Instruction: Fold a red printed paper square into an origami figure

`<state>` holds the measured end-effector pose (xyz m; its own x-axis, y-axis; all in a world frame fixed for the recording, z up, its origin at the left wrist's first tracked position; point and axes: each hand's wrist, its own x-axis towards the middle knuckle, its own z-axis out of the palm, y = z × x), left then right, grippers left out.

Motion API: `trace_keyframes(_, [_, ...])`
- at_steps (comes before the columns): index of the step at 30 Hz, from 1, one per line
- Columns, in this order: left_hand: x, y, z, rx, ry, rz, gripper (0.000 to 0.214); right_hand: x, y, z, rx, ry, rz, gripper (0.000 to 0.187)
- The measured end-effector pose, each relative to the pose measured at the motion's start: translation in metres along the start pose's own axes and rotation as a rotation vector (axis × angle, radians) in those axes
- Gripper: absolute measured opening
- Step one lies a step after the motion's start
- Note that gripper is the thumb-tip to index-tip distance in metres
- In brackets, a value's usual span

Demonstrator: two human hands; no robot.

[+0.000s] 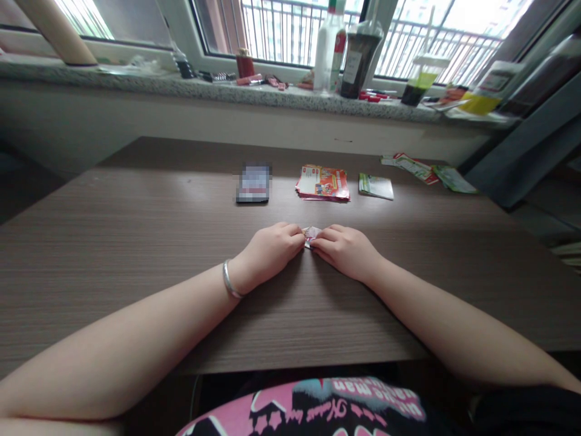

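A small piece of printed paper (pixel 311 232), whitish with coloured marks, is held low over the brown table between both hands. My left hand (pixel 276 248), with a silver bangle at the wrist, has its fingers closed on the paper's left side. On the other side, my right hand (pixel 347 249) pinches the same paper. The fingers cover most of it, so its full shape is hidden. Beyond the hands lies a stack of red and white printed leaflets (pixel 324 183).
Left of the stack is a dark flat device with a blurred screen (pixel 254 183). To its right lie a small green-white stack (pixel 376 186) and several coloured paper strips (pixel 415 168). Bottles and cups, including a clear bottle (pixel 324 57), line the stone windowsill (pixel 290 100).
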<state>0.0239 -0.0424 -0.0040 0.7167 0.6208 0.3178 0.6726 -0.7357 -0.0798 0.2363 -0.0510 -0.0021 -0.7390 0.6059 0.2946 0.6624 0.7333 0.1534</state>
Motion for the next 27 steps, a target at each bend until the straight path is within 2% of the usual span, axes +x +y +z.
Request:
trace_keyframes(7, [0.0012,0.0016,-0.0008,0.018,0.011,0.015,0.017,0.0013,-0.0022,-0.0008,-0.036,-0.019,0.020,0.027])
trace_keyframes(13, [0.0011,0.0004,0.0023,0.007,0.047,0.035,0.019,0.0012,-0.0017,0.0035,-0.018,0.021,0.057,0.024])
trace_keyframes(20, [0.0054,0.0018,0.0022,0.005,0.087,0.088,0.021,0.0024,-0.0009,0.0084,0.071,0.077,0.079,0.023])
trace_keyframes(27, [0.0044,-0.0007,0.0051,0.012,0.109,0.105,0.020,0.0021,0.0020,0.0086,0.274,0.064,0.106,0.014])
